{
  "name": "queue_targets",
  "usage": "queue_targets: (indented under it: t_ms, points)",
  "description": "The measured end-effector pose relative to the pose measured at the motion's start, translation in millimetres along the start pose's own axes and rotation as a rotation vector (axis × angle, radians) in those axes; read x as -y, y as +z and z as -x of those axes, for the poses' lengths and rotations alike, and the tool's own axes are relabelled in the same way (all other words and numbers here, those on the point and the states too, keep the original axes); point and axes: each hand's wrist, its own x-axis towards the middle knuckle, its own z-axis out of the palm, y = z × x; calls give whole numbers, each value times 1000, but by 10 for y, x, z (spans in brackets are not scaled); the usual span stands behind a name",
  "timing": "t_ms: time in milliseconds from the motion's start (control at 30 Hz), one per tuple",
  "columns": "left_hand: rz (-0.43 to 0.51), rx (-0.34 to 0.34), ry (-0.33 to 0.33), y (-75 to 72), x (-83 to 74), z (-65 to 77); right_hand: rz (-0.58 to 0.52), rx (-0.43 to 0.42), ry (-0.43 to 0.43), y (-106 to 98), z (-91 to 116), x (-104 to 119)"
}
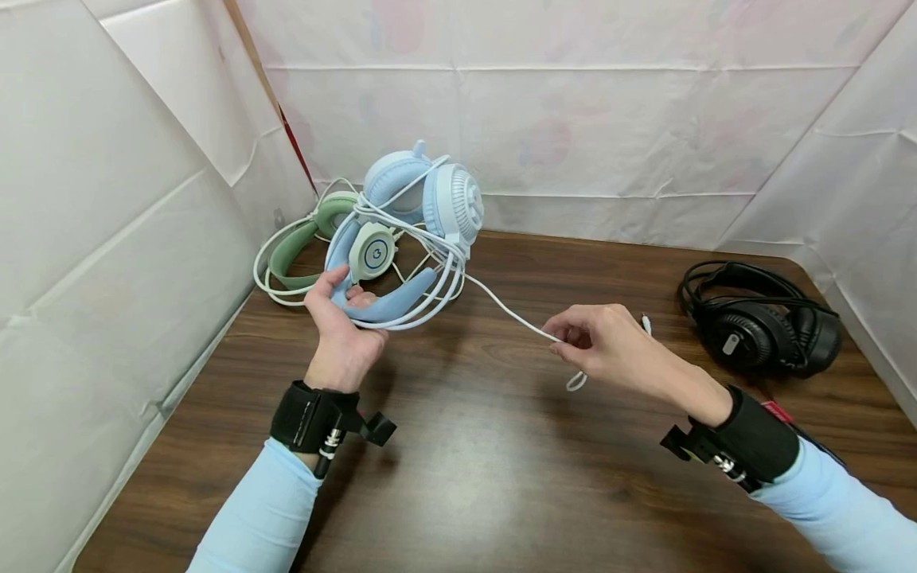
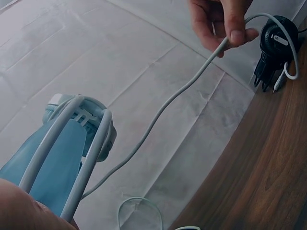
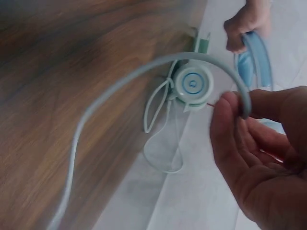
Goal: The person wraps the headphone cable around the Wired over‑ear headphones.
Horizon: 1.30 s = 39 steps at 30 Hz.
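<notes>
My left hand (image 1: 337,338) grips the padded headband of light blue headphones (image 1: 453,205), raised above the table with the ear cups pointing up and away. White cable loops wrap around the headband and cups. From them a strand of cable (image 1: 510,309) stretches across to my right hand (image 1: 609,344), which pinches it between thumb and fingertips. In the right wrist view the cable (image 3: 88,112) arches over those fingertips and hangs down past them. Its loose plug end (image 2: 277,82) dangles beyond the right hand in the left wrist view.
Green headphones (image 1: 374,251) with a white cable lie at the back left, partly hidden behind the blue pair. Black headphones (image 1: 741,342) with their cord wound around them sit at the right. White sheeting (image 1: 573,143) walls in the brown wooden table (image 1: 458,477) at the back and sides.
</notes>
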Motion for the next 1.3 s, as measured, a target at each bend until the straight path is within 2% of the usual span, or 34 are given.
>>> queue_targets:
  t_ms: [100, 167, 300, 400, 500, 633, 800, 1033, 1300]
  points:
    - [0, -6, 24, -1, -11, -10, -34, 48, 46, -71, 64, 60]
    - [-10, -14, 34, -4, -15, -12, -52, 31, 26, -123, 103, 88]
    - [-60, -4, 52, -9, -8, -4, 11, -138, -126, -199, 132, 111]
    - [-156, 30, 83, -10, 14, 17, 73, -270, -238, -237, 114, 126]
    - [-286, 61, 133, -11, 51, 45, 81, -332, -303, -267, 87, 148]
    - [-421, 90, 195, -9, 105, 76, 107, -358, -340, -308, 69, 178]
    - [-522, 114, 236, 5, 163, 77, 166, -385, -394, -355, 45, 212]
    - [-628, 137, 252, 3, 223, 88, 170, -406, -448, -379, -21, 258]
    - [-723, 198, 235, -4, 280, 138, 182, -408, -484, -375, -80, 286]
